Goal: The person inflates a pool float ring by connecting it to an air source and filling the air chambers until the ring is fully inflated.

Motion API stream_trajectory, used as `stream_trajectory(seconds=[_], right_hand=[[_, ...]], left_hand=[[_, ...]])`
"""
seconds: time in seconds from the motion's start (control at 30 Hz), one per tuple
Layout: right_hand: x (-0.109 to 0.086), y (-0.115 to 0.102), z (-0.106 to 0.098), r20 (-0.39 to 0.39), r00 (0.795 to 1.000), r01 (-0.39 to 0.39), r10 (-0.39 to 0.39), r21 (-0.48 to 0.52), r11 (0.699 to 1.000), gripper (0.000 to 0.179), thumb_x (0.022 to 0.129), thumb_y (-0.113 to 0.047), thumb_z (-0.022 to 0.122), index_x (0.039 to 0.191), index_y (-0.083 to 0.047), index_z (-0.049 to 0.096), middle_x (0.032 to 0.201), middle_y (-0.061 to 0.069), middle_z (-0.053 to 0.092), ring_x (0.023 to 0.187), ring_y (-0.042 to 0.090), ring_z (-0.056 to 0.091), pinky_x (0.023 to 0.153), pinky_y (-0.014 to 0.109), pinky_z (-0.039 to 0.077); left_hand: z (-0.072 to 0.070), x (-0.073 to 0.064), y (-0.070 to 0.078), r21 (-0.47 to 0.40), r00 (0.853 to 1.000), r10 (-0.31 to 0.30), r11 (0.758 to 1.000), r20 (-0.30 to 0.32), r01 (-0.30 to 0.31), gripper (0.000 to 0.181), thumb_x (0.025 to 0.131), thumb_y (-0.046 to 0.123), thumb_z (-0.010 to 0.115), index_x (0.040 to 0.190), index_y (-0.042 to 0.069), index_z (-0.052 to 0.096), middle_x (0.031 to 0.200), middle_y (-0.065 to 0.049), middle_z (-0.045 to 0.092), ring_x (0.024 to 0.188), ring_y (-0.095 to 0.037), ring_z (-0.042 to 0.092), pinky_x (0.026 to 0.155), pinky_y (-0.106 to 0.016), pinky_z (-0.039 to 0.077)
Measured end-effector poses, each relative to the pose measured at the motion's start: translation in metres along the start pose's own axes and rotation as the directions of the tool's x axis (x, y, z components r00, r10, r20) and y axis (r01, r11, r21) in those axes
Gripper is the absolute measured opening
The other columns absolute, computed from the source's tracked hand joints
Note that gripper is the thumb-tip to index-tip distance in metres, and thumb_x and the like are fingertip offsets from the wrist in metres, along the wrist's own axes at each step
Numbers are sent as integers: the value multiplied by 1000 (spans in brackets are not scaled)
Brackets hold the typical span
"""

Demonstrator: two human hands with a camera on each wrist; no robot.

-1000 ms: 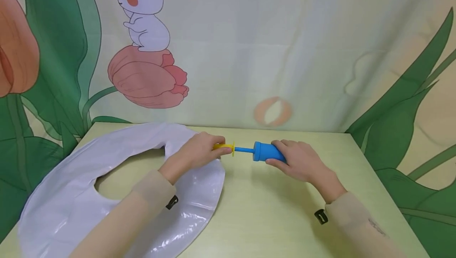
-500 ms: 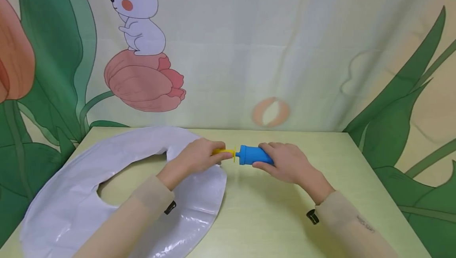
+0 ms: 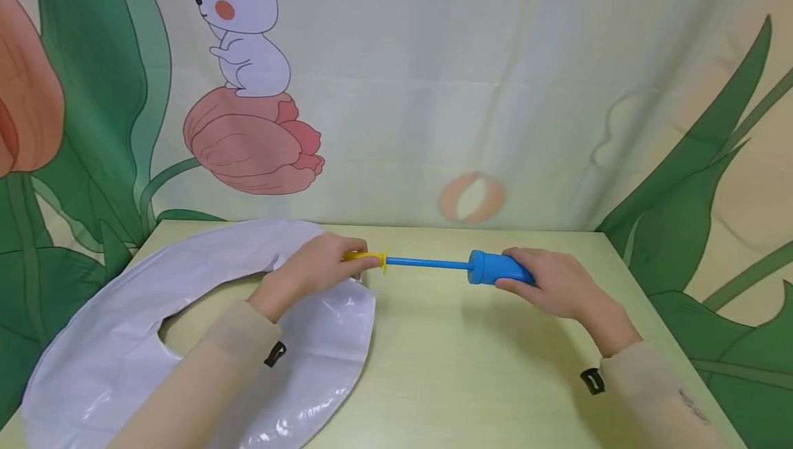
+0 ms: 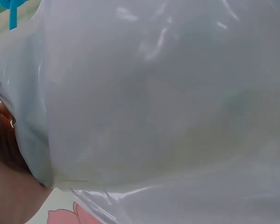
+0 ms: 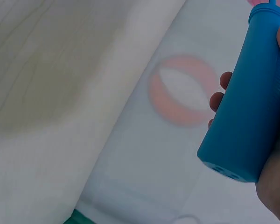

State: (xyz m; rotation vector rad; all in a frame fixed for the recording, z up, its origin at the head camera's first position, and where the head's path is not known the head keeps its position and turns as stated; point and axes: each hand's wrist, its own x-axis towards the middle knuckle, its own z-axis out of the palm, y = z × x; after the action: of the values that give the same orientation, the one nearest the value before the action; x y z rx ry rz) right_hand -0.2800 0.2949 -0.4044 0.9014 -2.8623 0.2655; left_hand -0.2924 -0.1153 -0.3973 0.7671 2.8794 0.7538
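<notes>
My left hand (image 3: 310, 266) pinches the yellow, flanged end piece (image 3: 365, 256) of a blue balloon hand pump (image 3: 486, 268), right by the edge of a limp, pale lilac inflatable ring (image 3: 124, 339). Whether that end sits in a valve is hidden by the fingers. On the other side my right hand (image 3: 554, 280) wraps round the pump's barrel, held above the table. A long stretch of thin blue rod (image 3: 427, 263) shows between the two parts. The ring's film (image 4: 140, 107) fills most of the left wrist view; the barrel (image 5: 247, 98) appears in the right wrist view.
A pale green-yellow table (image 3: 446, 380) lies under everything, with the ring spread over its left part. Behind the table's back edge hangs a printed cloth (image 3: 396, 91) with a rabbit, tulips and leaves.
The right hand first pushed the barrel left toward the yellow end, then drew it back right, so more rod shows now. The left hand shifted slightly left, keeping its pinch.
</notes>
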Motion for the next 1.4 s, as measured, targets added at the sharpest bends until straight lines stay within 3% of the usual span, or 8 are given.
stream_trajectory(seconds=[0.13, 0.33, 0.7, 0.93, 1.07, 1.4], right_hand=[[0, 2, 6, -6, 1000, -3, 3, -6, 1000, 59, 98, -57, 62, 132, -8, 62, 118, 10, 70, 94, 26, 66, 77, 48, 55], [13, -17, 15, -7, 999, 32, -33, -56, 998, 60, 97, -56, 64, 132, -7, 61, 116, 11, 70, 92, 26, 67, 77, 46, 56], [40, -57, 25, -16, 998, 55, -57, -78, 995, 56, 98, -58, 61, 126, -9, 61, 100, 4, 68, 78, 18, 62, 66, 35, 51], [46, -68, 23, -24, 996, 80, -82, -85, 993, 57, 97, -61, 61, 125, -11, 63, 98, 3, 68, 76, 16, 61, 63, 34, 49], [36, -60, 25, -18, 996, 84, -85, -51, 995, 58, 97, -63, 59, 125, -13, 63, 98, 1, 69, 78, 14, 61, 65, 33, 50], [5, -5, 13, 14, 1000, 1, -1, -6, 1000, 61, 96, -62, 63, 132, -12, 64, 117, 7, 71, 93, 24, 65, 77, 45, 55]], left_hand=[[5, 2, 1, -11, 1000, 13, 1000, 8, -13, 33, 101, 57, 58, 92, 26, 65, 72, 9, 59, 63, -13, 48, 62, -33, 38], [16, 11, 6, 8, 998, 65, 998, 9, -65, 31, 104, 48, 58, 87, 22, 62, 65, 7, 50, 58, -11, 41, 60, -31, 34], [27, 20, 27, 74, 998, 62, 995, -3, -61, 29, 103, 48, 60, 96, 20, 65, 69, 6, 57, 63, -15, 52, 61, -31, 40], [31, 16, 31, 29, 998, 67, 997, 14, -68, 32, 103, 50, 59, 98, 19, 64, 72, 7, 60, 63, -13, 55, 61, -31, 42], [26, 8, 25, -9, 997, 68, 998, 47, -67, 31, 102, 51, 59, 93, 22, 64, 74, 12, 62, 64, -11, 55, 62, -31, 42], [11, -1, 3, -47, 998, 46, 998, 46, -44, 28, 102, 53, 60, 91, 28, 66, 67, 7, 54, 62, -13, 47, 62, -32, 39]])
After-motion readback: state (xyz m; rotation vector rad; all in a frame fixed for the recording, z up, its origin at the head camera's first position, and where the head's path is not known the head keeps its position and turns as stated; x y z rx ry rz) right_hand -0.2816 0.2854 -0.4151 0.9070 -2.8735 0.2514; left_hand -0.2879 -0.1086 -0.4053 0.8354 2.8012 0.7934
